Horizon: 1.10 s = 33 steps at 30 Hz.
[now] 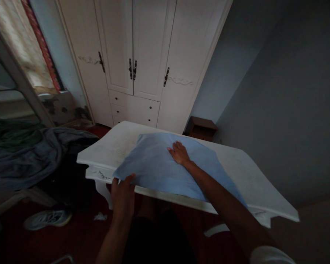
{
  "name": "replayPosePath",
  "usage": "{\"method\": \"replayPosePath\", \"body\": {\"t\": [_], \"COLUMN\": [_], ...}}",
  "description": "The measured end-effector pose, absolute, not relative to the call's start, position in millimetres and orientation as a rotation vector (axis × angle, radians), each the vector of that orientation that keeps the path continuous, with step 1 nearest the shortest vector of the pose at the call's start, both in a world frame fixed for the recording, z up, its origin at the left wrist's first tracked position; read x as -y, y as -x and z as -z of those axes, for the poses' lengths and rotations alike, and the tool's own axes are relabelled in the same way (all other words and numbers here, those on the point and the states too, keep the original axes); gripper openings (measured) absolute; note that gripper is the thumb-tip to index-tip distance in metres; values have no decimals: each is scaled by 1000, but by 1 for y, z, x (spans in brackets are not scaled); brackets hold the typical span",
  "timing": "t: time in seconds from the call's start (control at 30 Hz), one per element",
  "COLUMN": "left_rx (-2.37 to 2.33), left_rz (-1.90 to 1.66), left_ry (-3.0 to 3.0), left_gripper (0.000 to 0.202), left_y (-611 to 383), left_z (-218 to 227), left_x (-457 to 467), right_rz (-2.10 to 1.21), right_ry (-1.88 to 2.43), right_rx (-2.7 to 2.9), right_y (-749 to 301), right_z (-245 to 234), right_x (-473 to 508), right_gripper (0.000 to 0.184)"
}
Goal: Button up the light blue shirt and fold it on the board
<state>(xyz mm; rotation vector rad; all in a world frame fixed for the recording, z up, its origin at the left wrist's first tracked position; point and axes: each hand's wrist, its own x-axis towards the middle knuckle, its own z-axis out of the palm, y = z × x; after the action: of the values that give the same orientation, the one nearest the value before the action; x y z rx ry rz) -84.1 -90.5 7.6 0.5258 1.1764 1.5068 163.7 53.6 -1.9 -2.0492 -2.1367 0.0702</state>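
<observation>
A light blue cloth (159, 165) is spread over the middle of a white table (244, 172), with faint creases and its near edge along the table's front edge. My right hand (179, 153) lies flat on the cloth, palm down, its fingers stretched toward the far side. At the cloth's near left corner is my left hand (123, 189). Its thumb and forefinger are apart and touch the cloth's edge, while the other fingers are hidden from view.
Beyond the table stands a white wardrobe (151, 47) with dark handles and drawers. A brown box-like cabinet (200, 126) is beside it. Heaped clothes (24, 157) lie at the left, above a shoe (48, 219) on the red floor. A grey wall (297, 99) rises at the right.
</observation>
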Motion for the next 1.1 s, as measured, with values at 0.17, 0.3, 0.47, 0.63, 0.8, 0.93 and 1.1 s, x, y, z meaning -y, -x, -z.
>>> {"method": "replayPosePath", "body": {"t": [0.17,0.3,0.47,0.63,0.8,0.93,1.1], "left_rx": [-1463,-1423,-1367,-1267,-850,-961,-1292], "left_rz": [-1881,-1800,-1836,-1747,-1484,-1617,-1636], "left_ry": [-867,-1322,-660,-178,-34,-215,-695], "left_gripper": [80,77,52,26,12,16,31], "left_y": [76,58,75,106,99,91,85], "left_z": [-11,-18,1,8,-4,-6,-12], "left_x": [114,120,104,97,90,84,78], "right_rz": [-76,-97,-84,-73,86,5,-337], "right_ry": [2041,2032,2030,2060,2007,1784,1629], "right_rx": [2117,2114,2132,2158,2196,2309,2466], "right_y": [-164,-165,-164,-161,-142,-108,-58], "right_z": [3,3,2,-3,-22,-50,-85], "right_x": [-53,-53,-52,-50,-48,-55,-81], "right_gripper": [68,68,67,66,56,45,41]}}
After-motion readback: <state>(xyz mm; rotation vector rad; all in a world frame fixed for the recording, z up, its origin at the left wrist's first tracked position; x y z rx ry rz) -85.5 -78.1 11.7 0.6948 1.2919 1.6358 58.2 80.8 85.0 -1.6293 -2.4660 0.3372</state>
